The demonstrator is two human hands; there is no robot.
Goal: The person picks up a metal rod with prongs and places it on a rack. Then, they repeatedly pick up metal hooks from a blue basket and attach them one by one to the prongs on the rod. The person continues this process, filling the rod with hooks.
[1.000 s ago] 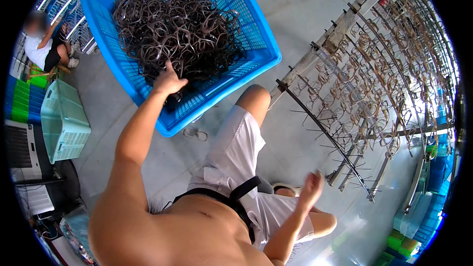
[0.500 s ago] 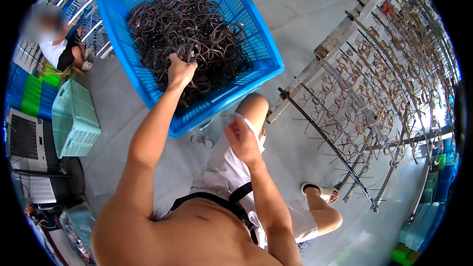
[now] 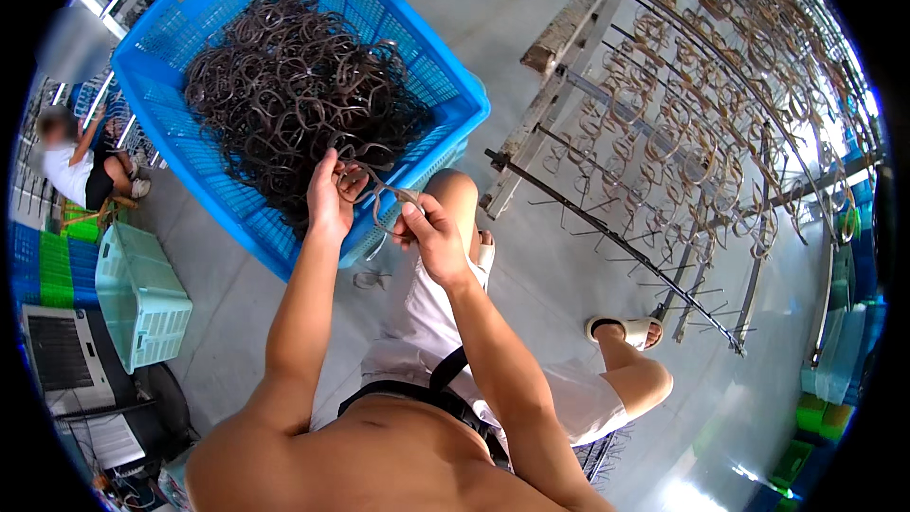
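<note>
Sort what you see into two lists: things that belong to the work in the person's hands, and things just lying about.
In use: brown eyeglass frame, held by left hand and right hand; blue crate of frames; hanging rack with frames.

Lying about: pale green crate; stray frame on the floor; another seated person.

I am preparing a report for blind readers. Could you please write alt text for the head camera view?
Seen from above, a seated person holds one dark eyeglass frame between the left hand and right hand, over the edge of a blue plastic basket heaped with similar frames. To the right stands a metal rack hung with more frames; another person sits at far left.
</note>
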